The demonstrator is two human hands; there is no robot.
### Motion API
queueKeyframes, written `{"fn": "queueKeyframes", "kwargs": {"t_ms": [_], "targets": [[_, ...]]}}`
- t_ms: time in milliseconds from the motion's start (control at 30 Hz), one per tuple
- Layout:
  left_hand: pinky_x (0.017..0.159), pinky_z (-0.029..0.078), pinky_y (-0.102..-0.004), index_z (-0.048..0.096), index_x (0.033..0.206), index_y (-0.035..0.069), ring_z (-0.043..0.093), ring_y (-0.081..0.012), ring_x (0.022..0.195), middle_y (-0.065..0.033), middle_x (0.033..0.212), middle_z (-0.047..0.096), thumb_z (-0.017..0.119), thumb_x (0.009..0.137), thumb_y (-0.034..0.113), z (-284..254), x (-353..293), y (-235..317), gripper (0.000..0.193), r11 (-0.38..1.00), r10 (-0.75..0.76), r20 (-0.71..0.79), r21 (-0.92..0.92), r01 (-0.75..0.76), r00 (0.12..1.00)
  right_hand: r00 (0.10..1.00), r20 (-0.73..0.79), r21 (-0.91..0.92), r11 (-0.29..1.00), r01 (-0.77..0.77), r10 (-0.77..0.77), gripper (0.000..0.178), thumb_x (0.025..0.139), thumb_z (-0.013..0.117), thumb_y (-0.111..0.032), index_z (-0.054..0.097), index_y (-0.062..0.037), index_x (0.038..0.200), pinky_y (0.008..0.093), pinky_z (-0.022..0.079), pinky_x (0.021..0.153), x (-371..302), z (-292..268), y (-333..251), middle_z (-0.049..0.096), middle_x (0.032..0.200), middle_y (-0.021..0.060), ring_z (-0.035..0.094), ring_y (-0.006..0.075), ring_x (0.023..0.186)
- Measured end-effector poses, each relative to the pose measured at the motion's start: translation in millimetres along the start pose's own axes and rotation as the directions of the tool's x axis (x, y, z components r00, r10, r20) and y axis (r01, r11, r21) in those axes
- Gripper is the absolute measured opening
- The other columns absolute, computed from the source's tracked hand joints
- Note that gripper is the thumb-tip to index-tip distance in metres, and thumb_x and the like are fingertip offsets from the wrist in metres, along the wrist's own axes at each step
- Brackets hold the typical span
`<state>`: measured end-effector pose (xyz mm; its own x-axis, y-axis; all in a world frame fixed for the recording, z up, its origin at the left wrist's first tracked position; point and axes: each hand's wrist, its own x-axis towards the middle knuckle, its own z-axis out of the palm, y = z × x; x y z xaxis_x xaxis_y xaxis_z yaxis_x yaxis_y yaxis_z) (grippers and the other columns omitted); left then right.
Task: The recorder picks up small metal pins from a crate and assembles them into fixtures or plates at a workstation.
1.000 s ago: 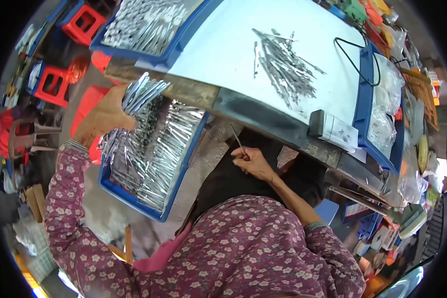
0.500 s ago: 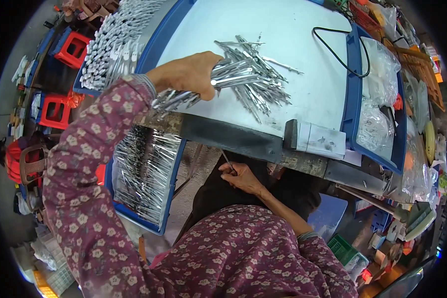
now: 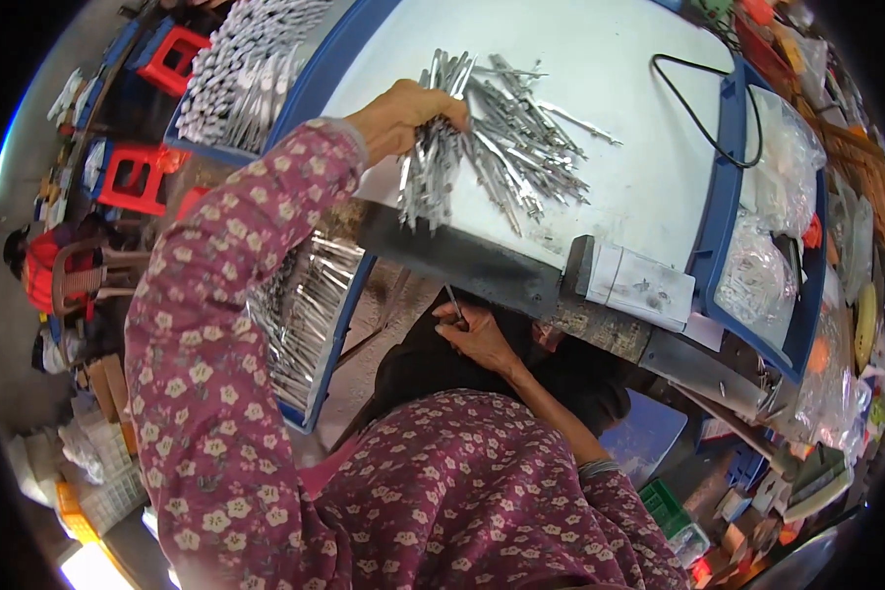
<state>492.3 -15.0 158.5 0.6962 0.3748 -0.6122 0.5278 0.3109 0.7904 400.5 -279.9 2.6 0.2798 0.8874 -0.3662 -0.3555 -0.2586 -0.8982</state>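
My left hand [image 3: 410, 113] is closed round a bundle of slender silver metal pieces [image 3: 429, 182] above the white work surface [image 3: 639, 118]. The bundle points downward over the table's front edge. Just right of it, a loose pile of the same kind of metal pieces [image 3: 531, 138] lies criss-crossed on the surface. Low over my lap, my right hand [image 3: 479, 336] is closed round a thin dark stick-like tool [image 3: 453, 300], whose kind I cannot make out. Below my left forearm stands a blue-rimmed tray of long metal pieces [image 3: 310, 315], partly hidden by my sleeve.
A tray of white-tipped rods [image 3: 241, 84] stands at the far left. A black cable [image 3: 674, 113] loops over the right rim. The blue tray [image 3: 806, 344] at right holds clear plastic bags [image 3: 757, 275]. A small block with paper [image 3: 634, 280] sits at the front edge. Red stools [image 3: 133, 182] stand left.
My left hand has moved right, and its bundle has swung from lying sideways to pointing downward. My right hand stays over my lap with the thin tool. The view has shifted slightly.
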Motion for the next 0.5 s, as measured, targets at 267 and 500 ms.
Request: {"fn": "queueKeyframes", "kwargs": {"t_ms": [267, 500], "targets": [[0.042, 0.05, -0.0328, 0.056, 0.069, -0.015, 0.059, -0.023, 0.051, -0.0172, 0.066, 0.059, 0.065, 0.063, -0.004, 8, 7, -12, 0.015, 0.992, 0.084, -0.294, -0.063, -0.107, 0.952, 0.995, -0.035, 0.04, 0.994, 0.097, -0.096, 0.02, 0.081, 0.061, -0.01, 0.055, -0.002, 0.099, 0.0205, 0.04, 0.046, -9, -4, 9, 0.053, 0.071, -0.0011, 0.048, 0.0042, 0.057], [0.047, 0.05, -0.0351, 0.055, 0.082, -0.01, 0.061, -0.0209, 0.054, -0.0132, 0.072, 0.059, 0.062, 0.076, 0.009, 15, 29, -18, 0.021, 0.988, 0.028, -0.363, 0.152, 0.029, 0.931, 0.98, -0.1, 0.027, 0.984, 0.175, -0.172, 0.018, 0.081, 0.06, -0.01, 0.055, -0.0008, 0.097, 0.0204, 0.039, 0.044, -13, -4, 11, 0.052, 0.067, -0.0007, 0.047, 0.0042, 0.054]]}}
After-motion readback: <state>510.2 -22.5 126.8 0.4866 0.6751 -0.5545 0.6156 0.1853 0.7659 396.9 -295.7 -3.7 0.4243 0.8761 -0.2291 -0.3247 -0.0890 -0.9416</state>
